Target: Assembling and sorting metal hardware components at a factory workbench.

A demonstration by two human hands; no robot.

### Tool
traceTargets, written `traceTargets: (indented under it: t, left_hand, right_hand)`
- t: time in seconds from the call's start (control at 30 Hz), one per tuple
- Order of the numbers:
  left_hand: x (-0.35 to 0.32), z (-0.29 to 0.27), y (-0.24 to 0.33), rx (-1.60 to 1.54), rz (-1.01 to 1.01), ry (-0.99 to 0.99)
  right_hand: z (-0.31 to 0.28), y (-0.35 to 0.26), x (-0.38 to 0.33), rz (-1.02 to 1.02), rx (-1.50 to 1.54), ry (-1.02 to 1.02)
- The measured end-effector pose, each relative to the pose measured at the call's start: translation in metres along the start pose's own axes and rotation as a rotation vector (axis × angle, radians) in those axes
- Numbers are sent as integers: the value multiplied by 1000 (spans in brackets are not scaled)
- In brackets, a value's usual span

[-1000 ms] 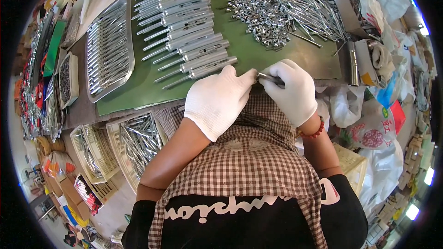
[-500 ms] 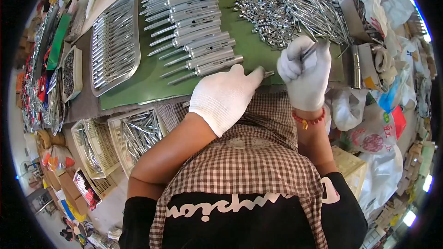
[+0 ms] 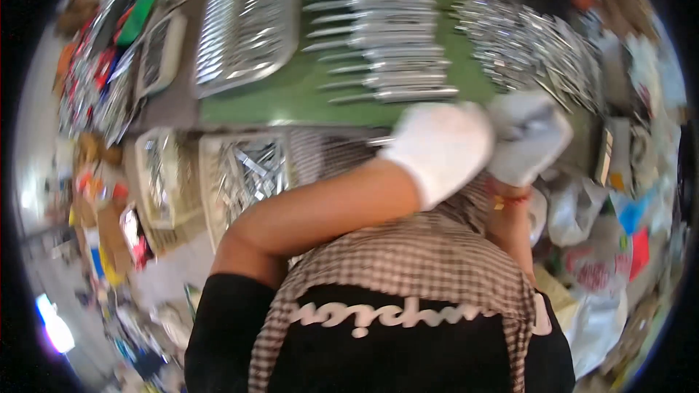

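Both gloved hands shifted right: left hand (image 3: 442, 147) curled, grip unclear; right hand (image 3: 530, 137) clenched, contents blurred. Risk: nudging the row of metal tools (image 3: 386, 36) on the green counter (image 3: 291, 94).

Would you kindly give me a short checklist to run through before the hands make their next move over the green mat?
1. Both hands gloved: ok; the left hand and right hand wear white fabric gloves.
2. Grip of the right hand: cannot tell; the picture is blurred there.
3. Row of finished silver metal pieces on the green mat: ok, laid side by side.
4. Heap of loose silver metal parts: ok, just beyond the right hand.
5. Metal tray of silver pieces: ok, resting at the mat's left end.
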State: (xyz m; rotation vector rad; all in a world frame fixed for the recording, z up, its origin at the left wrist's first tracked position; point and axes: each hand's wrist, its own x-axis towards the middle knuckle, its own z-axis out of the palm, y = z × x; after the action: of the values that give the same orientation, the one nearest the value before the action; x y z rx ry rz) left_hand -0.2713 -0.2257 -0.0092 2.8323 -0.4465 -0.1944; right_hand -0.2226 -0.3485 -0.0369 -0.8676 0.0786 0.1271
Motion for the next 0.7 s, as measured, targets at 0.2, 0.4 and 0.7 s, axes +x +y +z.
traceTargets:
  t: [0.2, 0.4, 0.7]
  left_hand:
    - [-20, 15, -11, -80, 84, 319]
    - [-177, 40, -75, -78, -551, 347]
    - [-114, 8, -55, 127, -136, 674]
  right_hand:
    - [-16, -9, 6, -76, 95, -259]
    - [-24, -8, 12, 10, 155, -369]
    - [-11, 0, 6, -4, -63, -198]
